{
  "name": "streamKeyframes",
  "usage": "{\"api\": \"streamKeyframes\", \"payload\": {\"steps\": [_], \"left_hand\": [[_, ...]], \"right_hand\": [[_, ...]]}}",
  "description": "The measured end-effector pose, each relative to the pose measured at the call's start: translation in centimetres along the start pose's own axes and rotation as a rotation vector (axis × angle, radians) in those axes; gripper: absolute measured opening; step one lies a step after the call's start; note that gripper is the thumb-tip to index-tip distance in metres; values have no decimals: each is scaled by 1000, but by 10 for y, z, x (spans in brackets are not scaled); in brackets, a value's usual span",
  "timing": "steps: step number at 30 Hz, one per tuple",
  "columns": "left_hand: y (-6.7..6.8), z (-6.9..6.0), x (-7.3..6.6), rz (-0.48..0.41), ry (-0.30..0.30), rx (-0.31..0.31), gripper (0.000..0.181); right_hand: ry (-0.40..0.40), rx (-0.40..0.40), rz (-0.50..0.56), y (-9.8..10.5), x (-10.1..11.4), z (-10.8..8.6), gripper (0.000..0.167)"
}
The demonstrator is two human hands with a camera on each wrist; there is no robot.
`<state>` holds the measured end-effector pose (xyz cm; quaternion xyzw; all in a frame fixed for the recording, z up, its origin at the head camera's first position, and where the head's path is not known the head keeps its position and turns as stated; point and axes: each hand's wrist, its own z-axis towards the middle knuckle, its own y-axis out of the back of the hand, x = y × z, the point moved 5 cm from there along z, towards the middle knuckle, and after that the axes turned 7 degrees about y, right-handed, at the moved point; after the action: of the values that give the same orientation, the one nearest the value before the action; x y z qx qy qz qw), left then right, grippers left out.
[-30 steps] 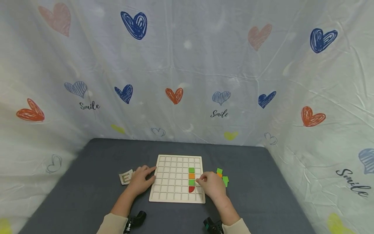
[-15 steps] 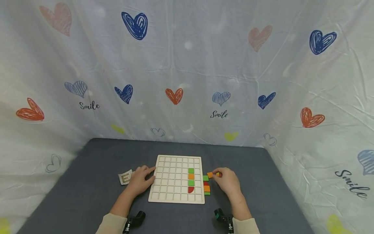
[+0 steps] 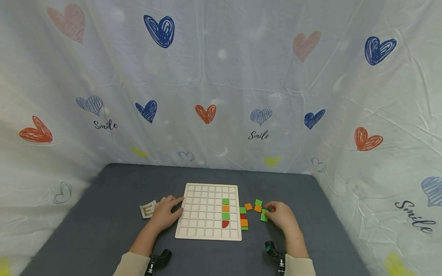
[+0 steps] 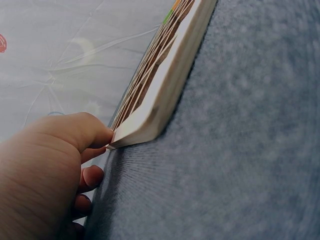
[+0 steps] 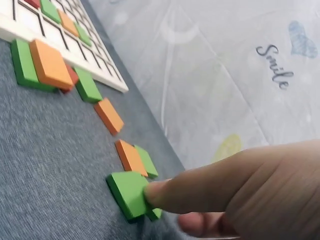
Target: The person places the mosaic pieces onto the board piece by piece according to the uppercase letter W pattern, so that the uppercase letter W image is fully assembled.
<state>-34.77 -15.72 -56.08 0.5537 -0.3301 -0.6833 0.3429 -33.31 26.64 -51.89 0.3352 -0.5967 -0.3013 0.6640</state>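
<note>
A light wooden grid board (image 3: 200,218) lies on the dark table, with a green tile (image 3: 225,201), an orange tile (image 3: 225,208), another green tile (image 3: 225,216) and a red quarter-round tile (image 3: 225,224) in one column. My left hand (image 3: 164,212) rests beside the board's left edge; its index finger and thumb reach the rim, as the left wrist view also shows near a corner. To the right of the board, my right hand (image 3: 283,216) pinches a green block (image 5: 130,192) at one edge. Part of another green piece shows beneath it.
Loose green, orange and red blocks line the board's right edge, including an orange one (image 3: 244,222). A single orange block (image 3: 248,206) and an orange-green pair (image 3: 258,208) lie farther right. A small patterned packet (image 3: 147,209) sits left of my left hand. A heart-printed curtain (image 3: 221,76) surrounds the table.
My right hand has moved right from the board, past the loose orange block, to the green blocks. The row of blocks by the board is uncovered now. My left hand stays put.
</note>
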Motion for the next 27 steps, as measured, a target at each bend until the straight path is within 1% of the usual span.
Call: {"api": "streamKeyframes", "payload": {"steps": [5, 9, 19, 27], "left_hand": [[0, -1, 0, -3, 3, -1, 44], [0, 0, 0, -3, -6, -5, 44], [-1, 1, 1, 2, -10, -9, 44], [-2, 0, 0, 3, -4, -12, 44]], "right_hand": [[-18, 55, 23, -1, -5, 0, 21], [-19, 62, 23, -2, -7, 1, 22], [-29, 27, 0, -2, -15, 1, 25], [-47, -31, 14, -1, -19, 2, 23]]}}
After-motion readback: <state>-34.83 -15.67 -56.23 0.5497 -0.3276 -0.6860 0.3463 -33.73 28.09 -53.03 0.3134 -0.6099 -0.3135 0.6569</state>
